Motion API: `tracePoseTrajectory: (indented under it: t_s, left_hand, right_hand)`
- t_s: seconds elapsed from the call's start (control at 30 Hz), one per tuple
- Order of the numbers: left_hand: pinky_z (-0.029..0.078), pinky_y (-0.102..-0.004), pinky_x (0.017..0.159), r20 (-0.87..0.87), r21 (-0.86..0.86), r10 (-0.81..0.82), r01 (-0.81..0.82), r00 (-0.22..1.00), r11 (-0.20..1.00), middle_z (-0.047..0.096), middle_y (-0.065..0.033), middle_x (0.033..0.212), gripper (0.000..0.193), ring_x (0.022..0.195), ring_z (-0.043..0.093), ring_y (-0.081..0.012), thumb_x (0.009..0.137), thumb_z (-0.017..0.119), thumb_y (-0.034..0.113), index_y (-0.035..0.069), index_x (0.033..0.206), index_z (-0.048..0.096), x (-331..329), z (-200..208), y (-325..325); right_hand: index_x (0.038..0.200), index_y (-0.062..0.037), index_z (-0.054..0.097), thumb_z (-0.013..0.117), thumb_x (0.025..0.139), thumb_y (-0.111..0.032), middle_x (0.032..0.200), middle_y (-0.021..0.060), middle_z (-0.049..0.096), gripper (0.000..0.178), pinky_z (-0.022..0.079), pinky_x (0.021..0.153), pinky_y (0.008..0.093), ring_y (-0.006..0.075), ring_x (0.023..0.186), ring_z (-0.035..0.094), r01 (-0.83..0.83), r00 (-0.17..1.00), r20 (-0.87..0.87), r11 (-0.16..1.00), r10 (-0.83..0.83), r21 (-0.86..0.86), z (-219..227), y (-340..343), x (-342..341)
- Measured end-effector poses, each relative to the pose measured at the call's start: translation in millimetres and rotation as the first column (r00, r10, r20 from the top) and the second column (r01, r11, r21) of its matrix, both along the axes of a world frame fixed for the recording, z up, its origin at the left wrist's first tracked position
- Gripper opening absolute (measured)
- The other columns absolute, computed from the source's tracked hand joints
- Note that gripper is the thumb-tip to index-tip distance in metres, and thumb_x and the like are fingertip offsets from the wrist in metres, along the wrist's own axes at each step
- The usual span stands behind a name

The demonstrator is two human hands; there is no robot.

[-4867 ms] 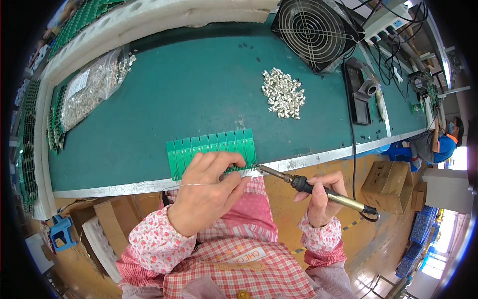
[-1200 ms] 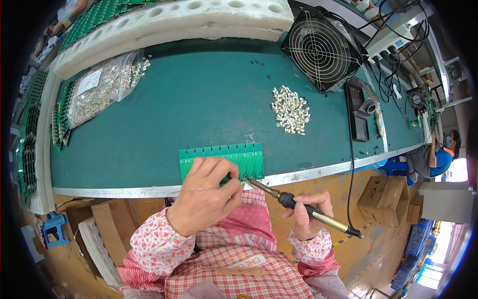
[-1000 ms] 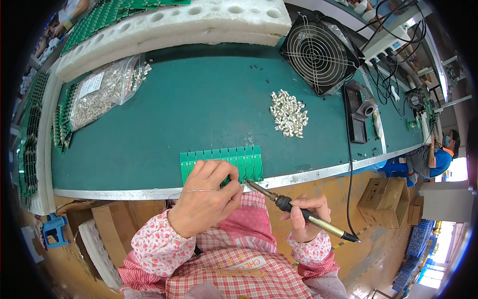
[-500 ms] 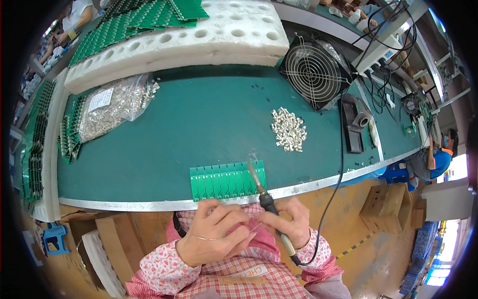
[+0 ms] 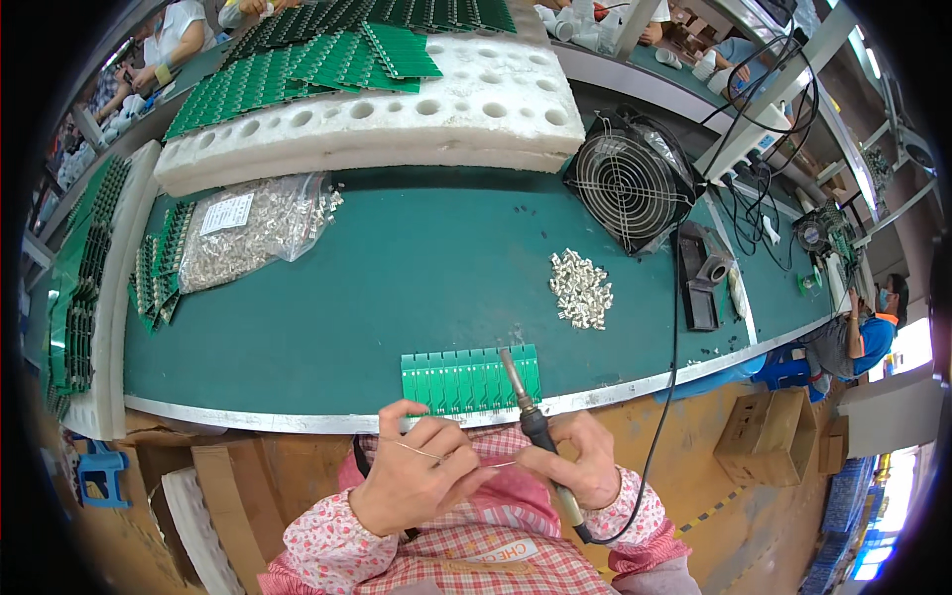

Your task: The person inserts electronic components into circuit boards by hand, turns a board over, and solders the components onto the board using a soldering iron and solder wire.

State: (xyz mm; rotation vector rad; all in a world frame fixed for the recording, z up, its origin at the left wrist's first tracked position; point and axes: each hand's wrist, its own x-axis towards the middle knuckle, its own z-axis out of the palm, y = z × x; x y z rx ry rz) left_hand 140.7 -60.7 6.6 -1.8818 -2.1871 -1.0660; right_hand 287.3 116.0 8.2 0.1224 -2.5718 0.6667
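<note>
My right hand is closed round the handle of a soldering iron. The iron slants up and left, its metal tip over the right part of a green circuit board panel. That panel lies flat at the table's front edge, divided into several narrow strips. With its fingers bent, my left hand holds a thin silvery wire, probably solder. One stretch of the wire runs across the left fingers. Another spans the gap to my right fingertips, which seem to pinch its end.
Small metal parts lie heaped right of centre. Behind them stand a black fan and an iron holder. A bag of metal parts lies left; white foam bears green boards. The iron's cord hangs at right.
My hands have drawn slightly apart, and the wire stretches straighter between them. The iron stays in my right hand. The whole view has shifted, so the table things appear lower.
</note>
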Motion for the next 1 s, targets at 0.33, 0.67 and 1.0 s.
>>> tracePoseTrajectory:
  t_s: [0.33,0.67,1.0]
  left_hand:
    - [0.037,-0.0386,0.083,0.067,0.037,0.090,-0.093,0.994,0.995,0.061,-0.0006,0.092,0.016,0.085,0.058,-0.0181,0.073,0.072,0.010,0.009,0.075,0.056,-14.5,-13.6,12.8]
    - [0.039,-0.0381,0.079,0.106,0.012,0.078,-0.080,0.991,0.997,0.061,-0.0017,0.096,0.019,0.089,0.057,-0.0225,0.067,0.072,0.006,0.009,0.071,0.053,-12.5,-18.1,14.5]
    - [0.038,-0.0372,0.076,0.100,-0.009,0.091,-0.090,0.991,0.996,0.061,-0.0013,0.095,0.018,0.089,0.057,-0.0219,0.068,0.072,0.007,0.009,0.072,0.055,-12.2,-16.6,16.2]
  right_hand:
    - [0.090,0.0009,0.057,0.062,0.084,-0.011,0.063,0.0107,0.062,0.014,0.044,0.045,0.0270,0.0173,0.048,0.057,0.172,0.924,-0.177,0.781,-0.340,-0.601,-18.1,-0.1,17.9]
    - [0.085,0.0017,0.054,0.059,0.086,-0.010,0.058,0.0095,0.061,0.013,0.049,0.045,0.0261,0.0171,0.049,0.062,0.121,0.948,-0.136,0.721,-0.287,-0.682,-23.2,-0.8,19.5]
    - [0.083,0.0015,0.055,0.060,0.085,-0.010,0.058,0.0099,0.062,0.013,0.047,0.044,0.0253,0.0160,0.046,0.061,0.140,0.949,-0.118,0.722,-0.294,-0.677,-21.8,0.3,17.6]
